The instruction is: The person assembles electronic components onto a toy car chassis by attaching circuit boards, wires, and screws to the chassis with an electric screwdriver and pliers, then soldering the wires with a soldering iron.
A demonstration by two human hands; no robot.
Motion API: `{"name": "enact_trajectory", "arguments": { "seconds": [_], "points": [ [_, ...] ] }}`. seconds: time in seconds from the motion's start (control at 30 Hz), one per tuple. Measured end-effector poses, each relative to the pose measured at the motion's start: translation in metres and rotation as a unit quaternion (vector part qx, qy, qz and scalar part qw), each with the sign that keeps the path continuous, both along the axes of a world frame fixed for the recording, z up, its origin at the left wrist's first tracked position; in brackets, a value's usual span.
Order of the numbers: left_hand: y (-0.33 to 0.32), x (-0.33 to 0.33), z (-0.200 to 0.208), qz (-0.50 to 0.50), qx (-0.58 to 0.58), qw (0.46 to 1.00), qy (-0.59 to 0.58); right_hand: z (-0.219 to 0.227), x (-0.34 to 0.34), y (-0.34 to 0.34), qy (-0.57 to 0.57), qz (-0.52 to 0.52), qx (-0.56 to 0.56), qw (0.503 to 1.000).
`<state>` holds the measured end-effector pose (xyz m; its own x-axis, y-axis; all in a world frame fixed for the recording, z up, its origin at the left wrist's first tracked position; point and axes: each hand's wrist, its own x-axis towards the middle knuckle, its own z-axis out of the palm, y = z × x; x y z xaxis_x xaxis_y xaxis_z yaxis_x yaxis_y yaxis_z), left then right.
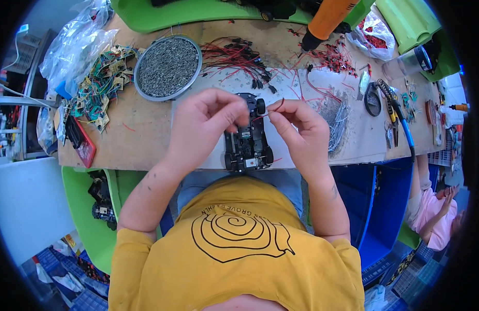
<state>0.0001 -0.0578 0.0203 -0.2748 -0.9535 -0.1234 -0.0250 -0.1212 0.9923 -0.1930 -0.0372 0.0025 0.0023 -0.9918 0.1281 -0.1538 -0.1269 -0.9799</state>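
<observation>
A black toy car chassis point(246, 147) with wheels lies on the white sheet point(211, 142) at the table's near edge, its inner parts exposed. Beside its far left end, my left hand point(212, 124) is closed in a pinch; the fingertips are slightly blurred, so what they hold, if anything, is hidden. On the other side of the chassis my right hand point(304, 132) pinches a thin dark red wire point(280, 105), close to the far right wheel point(260, 107). Both hands hover just above the chassis.
Behind the chassis lie bundled red and black wires point(234, 54) and a round tray point(138, 78) of small grey parts. Circuit boards point(107, 85) pile up at left. An orange power screwdriver point(327, 20) hangs overhead. A blue-handled soldering iron point(402, 120) and pliers point(393, 116) lie right.
</observation>
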Motion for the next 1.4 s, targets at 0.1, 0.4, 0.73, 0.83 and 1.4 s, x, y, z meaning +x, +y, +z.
{"name": "enact_trajectory", "arguments": {
  "seconds": [0.1,0.4,0.73,0.83,1.4],
  "points": [
    [-0.003,0.001,-0.006,-0.134,0.316,0.931,0.126,0.005,0.003,0.003,0.04,0.095,-0.056,0.993],
    [0.013,-0.024,-0.01,0.016,-0.547,0.686,-0.479,-0.006,0.007,0.001,0.13,0.033,0.087,0.987],
    [0.0,-0.012,-0.028,-0.024,0.002,0.998,-0.063,-0.009,0.008,-0.003,0.203,0.059,-0.083,0.974],
    [0.0,-0.012,-0.03,-0.009,0.021,0.999,-0.024,-0.005,0.011,0.0,0.204,0.062,-0.086,0.973],
    [-0.004,-0.026,-0.038,0.033,-0.051,0.99,-0.13,-0.01,-0.061,-0.062,0.348,-0.156,0.01,0.924]
  ]
}}
